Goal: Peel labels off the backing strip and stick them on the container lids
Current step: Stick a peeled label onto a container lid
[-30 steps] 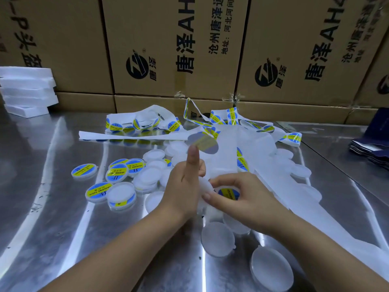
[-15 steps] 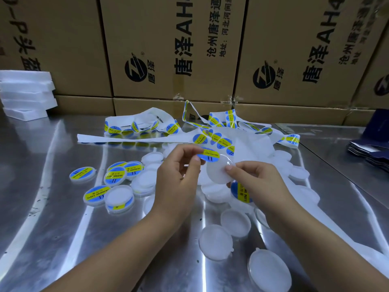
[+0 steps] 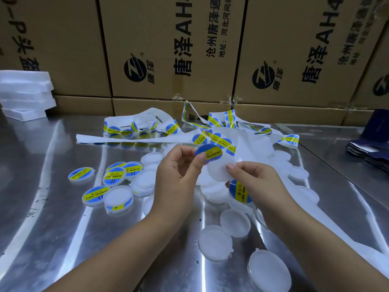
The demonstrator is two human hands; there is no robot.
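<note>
Over the middle of the steel table [image 3: 63,207], in the head view, the left hand [image 3: 179,180] pinched a round blue-and-yellow label [image 3: 210,153] by its left edge between thumb and forefinger. The right hand [image 3: 259,184] gripped a plain white lid [image 3: 217,170] by its right rim with thumb and fingertips [image 3: 230,166], face up and raised off the table.

The label sat up and to the left of the lid's centre and overlapped only the upper left part of its face. To seat it squarely, I judged it had to travel down and to the right, toward the right hand. The label's yellow band ran slantwise, lower left to upper right. Whether its sticky side already touched the plastic could not be told.

The left hand was the one placed to lay it down, the right only to steady the lid.

The backing strip [image 3: 134,140] lay in loose coils just beyond the hands. Labelled lids [image 3: 81,174] were gathered to the left, and bare lids [image 3: 214,242] lay nearer the body. Much of the job, by that count, was not yet done. Cardboard boxes [image 3: 168,49] stood along the back.
</note>
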